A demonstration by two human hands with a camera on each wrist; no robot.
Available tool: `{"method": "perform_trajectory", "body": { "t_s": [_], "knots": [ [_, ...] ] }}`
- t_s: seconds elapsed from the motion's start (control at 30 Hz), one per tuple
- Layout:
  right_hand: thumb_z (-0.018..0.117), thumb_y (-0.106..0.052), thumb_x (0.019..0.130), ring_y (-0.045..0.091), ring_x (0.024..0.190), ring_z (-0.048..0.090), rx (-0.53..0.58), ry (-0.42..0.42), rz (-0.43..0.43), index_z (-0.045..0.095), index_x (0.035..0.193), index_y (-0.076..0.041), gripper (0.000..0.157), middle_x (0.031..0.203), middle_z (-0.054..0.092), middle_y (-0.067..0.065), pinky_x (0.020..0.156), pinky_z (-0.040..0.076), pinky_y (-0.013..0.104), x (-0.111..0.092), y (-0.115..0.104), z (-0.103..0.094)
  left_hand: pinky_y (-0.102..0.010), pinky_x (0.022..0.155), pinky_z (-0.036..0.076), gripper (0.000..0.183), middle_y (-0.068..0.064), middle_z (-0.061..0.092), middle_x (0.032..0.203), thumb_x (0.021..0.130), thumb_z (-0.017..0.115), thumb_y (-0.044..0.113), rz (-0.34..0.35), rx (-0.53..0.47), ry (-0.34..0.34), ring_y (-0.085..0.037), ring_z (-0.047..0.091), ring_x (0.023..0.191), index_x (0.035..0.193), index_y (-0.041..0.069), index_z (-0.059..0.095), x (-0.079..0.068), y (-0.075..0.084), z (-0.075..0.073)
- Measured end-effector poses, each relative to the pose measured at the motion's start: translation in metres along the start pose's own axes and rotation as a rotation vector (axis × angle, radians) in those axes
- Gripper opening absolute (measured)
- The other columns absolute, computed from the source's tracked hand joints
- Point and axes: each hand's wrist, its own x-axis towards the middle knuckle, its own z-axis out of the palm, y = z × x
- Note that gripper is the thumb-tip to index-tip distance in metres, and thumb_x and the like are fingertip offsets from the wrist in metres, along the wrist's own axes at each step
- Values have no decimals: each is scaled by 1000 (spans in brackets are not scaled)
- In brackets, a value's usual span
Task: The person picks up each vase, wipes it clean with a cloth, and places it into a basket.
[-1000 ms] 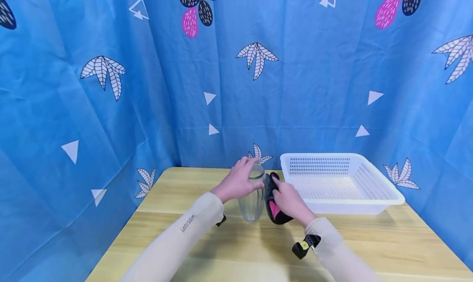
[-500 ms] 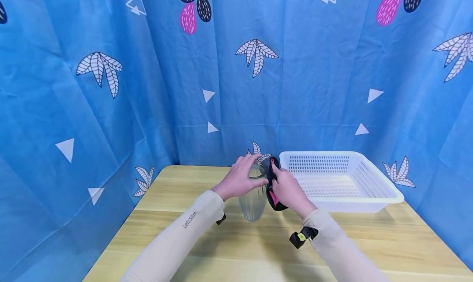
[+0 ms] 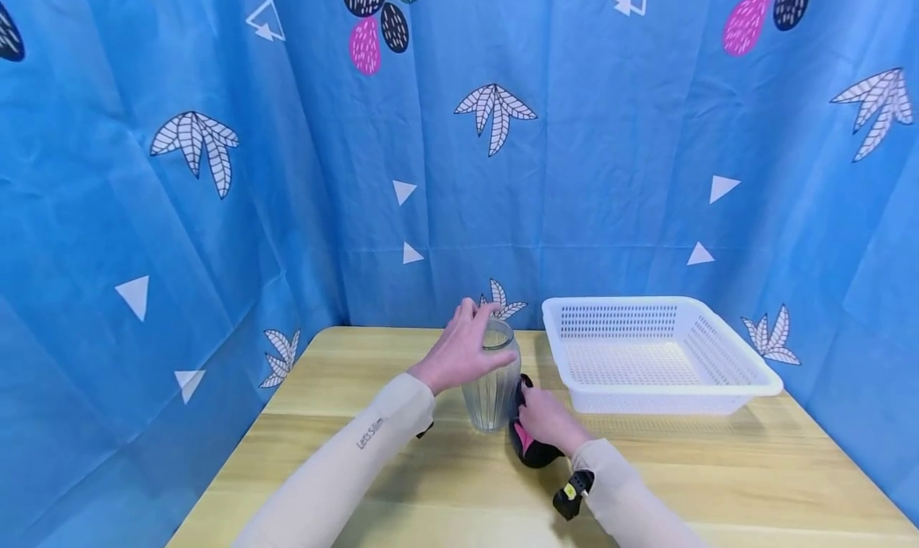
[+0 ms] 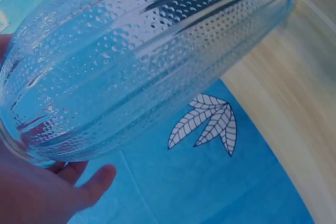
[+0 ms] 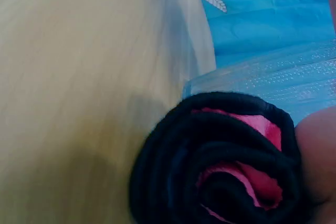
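A clear ribbed glass vase stands upright on the table. My left hand grips it near the rim, thumb on the near side and fingers round the back. Dimples and lengthwise ribs show on the vase in the left wrist view. On its right side, low down, my right hand holds a rolled black cloth with pink inner parts. The roll's end fills the lower part of the right wrist view, close to the glass. Whether cloth and glass touch cannot be made out.
A white perforated plastic basket stands at the back right of the wooden table. A blue patterned curtain hangs behind and along both sides.
My right hand with the cloth rises slightly along the vase's right side, then comes down nearer the table. The left hand keeps its hold, and the vase stays in place.
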Motion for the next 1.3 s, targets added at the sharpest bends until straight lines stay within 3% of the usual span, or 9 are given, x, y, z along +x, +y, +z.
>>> {"method": "perform_trajectory", "body": {
  "t_s": [0.2, 0.4, 0.57, 0.67, 0.77, 0.9, 1.1, 1.3],
  "knots": [
    [52, -2, 91, 36, 106, 67, 112, 17, 20, 57, 136, 7, 46, 120, 67, 28, 93, 51, 52, -1, -4, -12, -33, 72, 36, 88, 0, 38, 105, 83, 66, 68, 6, 55, 46, -21, 41, 88, 153, 22, 40, -6, 1, 1],
    [50, -2, 94, 23, 78, 61, 143, 57, 7, 51, 143, 6, 50, 115, 69, 26, 76, 52, 42, -1, -16, -46, -35, 79, 43, 79, 0, 41, 114, 87, 71, 54, -14, -26, 10, -21, 47, 92, 154, 25, 40, -8, 6, -3],
    [51, -4, 95, 21, 68, 58, 147, 130, -24, 45, 149, 0, 55, 123, 65, 30, 68, 50, 39, -1, -32, -76, -39, 91, 43, 78, -2, 45, 120, 85, 72, 37, 28, -65, -20, -20, 46, 109, 154, 22, 39, -6, 5, -4],
    [51, -3, 94, 22, 69, 58, 149, 175, -68, 44, 151, -5, 58, 125, 63, 29, 67, 48, 37, 0, -43, -92, -43, 99, 41, 83, -2, 48, 128, 80, 72, 38, 45, -40, -9, -21, 43, 122, 154, 23, 38, -3, 3, -2],
    [52, -2, 93, 25, 78, 59, 122, 194, -99, 45, 151, -7, 58, 126, 62, 29, 71, 48, 38, 3, -50, -101, -46, 102, 40, 84, -2, 51, 133, 83, 73, 48, 63, -29, 23, -24, 44, 125, 155, 23, 37, -1, 3, 0],
    [52, 0, 92, 28, 82, 60, 74, 178, -90, 46, 150, -4, 58, 119, 63, 32, 74, 50, 42, 9, -46, -95, -46, 104, 41, 86, -1, 52, 137, 84, 75, 55, 84, -38, 52, -23, 45, 127, 154, 23, 36, 1, 3, 4],
    [49, 0, 94, 28, 86, 65, 106, 110, -48, 44, 148, 5, 55, 120, 65, 32, 79, 52, 46, 12, -26, -61, -45, 104, 43, 83, 0, 50, 136, 85, 75, 45, 92, -65, 43, -22, 44, 127, 155, 22, 35, 3, -1, 2],
    [50, -2, 93, 34, 103, 68, 89, 65, 6, 50, 145, 4, 52, 120, 67, 29, 89, 52, 51, 10, -7, -23, -38, 89, 47, 84, 0, 41, 120, 85, 72, 52, 65, -48, 30, -18, 42, 112, 155, 26, 34, 0, -5, 2]
  ]
}}
